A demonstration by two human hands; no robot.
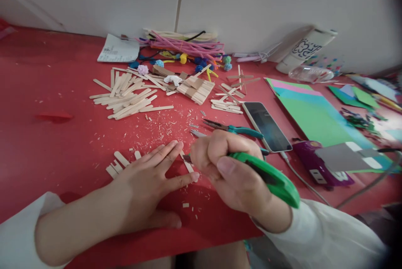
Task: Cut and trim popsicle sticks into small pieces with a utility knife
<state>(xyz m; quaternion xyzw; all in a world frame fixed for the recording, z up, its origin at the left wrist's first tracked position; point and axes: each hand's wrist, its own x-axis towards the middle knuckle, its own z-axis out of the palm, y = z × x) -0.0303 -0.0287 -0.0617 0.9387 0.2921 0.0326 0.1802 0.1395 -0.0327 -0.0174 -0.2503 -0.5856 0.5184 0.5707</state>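
My left hand [150, 183] lies palm down with its fingers stretched out. Its fingertips press on a thin wooden craft stick [187, 163] on the red table. A green utility knife [279, 179] is gripped in my right hand [230, 168], fingers wrapped round the handle. The blade, partly hidden by that fist, points at the stick close to my left fingertips. Short cut stick pieces [112, 171] lie beyond my left wrist, partly covered by it. Wood shavings [160, 129] are scattered just past both hands.
Loose craft sticks [128, 95] and a bundle of sticks [197, 89] lie farther back. Right of them are pliers [241, 130], a phone [266, 124] with a cable, and a purple box [314, 162]. Pipe cleaners [188, 47] and a leaning white tube [306, 49] are by the wall.
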